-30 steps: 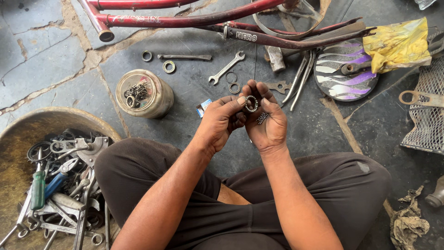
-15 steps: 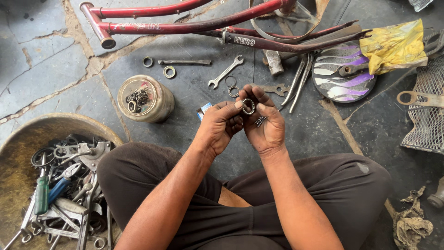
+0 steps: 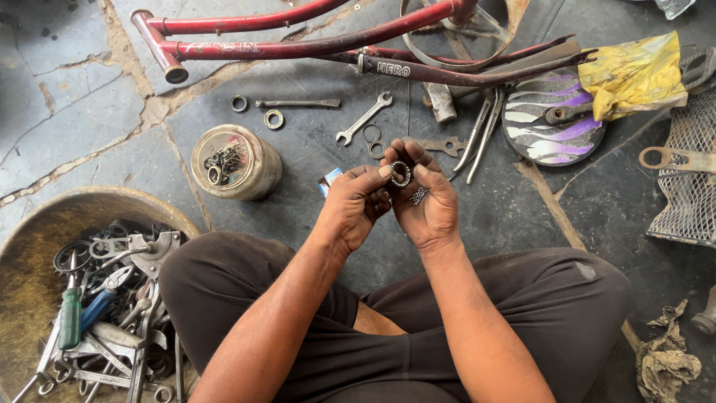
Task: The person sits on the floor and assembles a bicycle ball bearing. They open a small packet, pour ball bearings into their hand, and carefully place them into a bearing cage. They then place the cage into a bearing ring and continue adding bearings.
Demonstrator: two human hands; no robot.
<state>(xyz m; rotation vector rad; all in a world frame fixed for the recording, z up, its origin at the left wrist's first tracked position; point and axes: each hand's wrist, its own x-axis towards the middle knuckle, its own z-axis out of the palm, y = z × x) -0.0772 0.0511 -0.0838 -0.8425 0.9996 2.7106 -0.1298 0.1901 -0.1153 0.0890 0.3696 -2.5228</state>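
My left hand [image 3: 354, 205] and my right hand [image 3: 425, 198] meet in front of me above the dark stone floor. Between the fingertips of both hands is a small ring-shaped ball bearing cage [image 3: 400, 174]. A second small cluster of bearing balls [image 3: 418, 195] rests in my right palm. A small blue and white packet [image 3: 328, 181] lies on the floor just behind my left hand. I sit cross-legged in dark trousers.
A red bicycle frame [image 3: 298, 48] lies across the back. On the floor are a jar of small parts [image 3: 235, 163], a spanner [image 3: 363, 118], rings [image 3: 274, 119], pliers [image 3: 481, 134], a purple-patterned disc [image 3: 552, 116] and a yellow bag [image 3: 634, 71]. A basin of tools [image 3: 97, 298] sits left, a wire basket [image 3: 690, 179] right.
My hands have barely moved; the fingers have shifted slightly on the ring. The view has tilted a little.
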